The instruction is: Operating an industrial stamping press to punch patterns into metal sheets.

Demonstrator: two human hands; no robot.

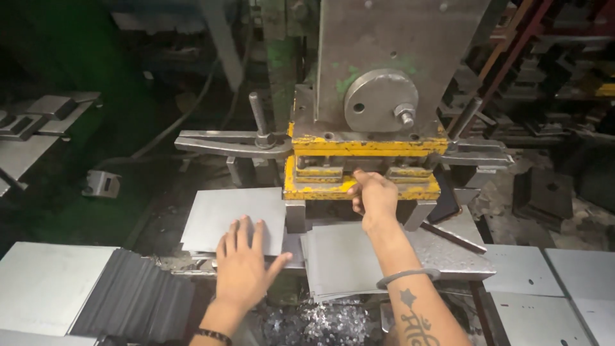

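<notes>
left hand (pixel 243 266) flat, fingers spread, on steel sheet (pixel 234 218) left of yellow die (pixel 362 168).
right hand (pixel 373 194) reaches into die, grip unclear; looks like loading step, next needs hand withdrawn.

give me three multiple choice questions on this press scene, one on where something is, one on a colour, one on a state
1. Where does the left hand rest?
A. flat on the loose grey metal sheet left of the die
B. on the round steel disc
C. in the metal scrap

2. What colour is the worn painted die block on the press?
A. blue
B. yellow
C. white

3. How is the right hand?
A. flat on the sheet stack
B. holding a hammer
C. reaching in at the die opening

Answers: 1 A, fingers spread on the sheet; 2 B, chipped yellow paint shows; 3 C, fingers curled at the die's front.
</notes>
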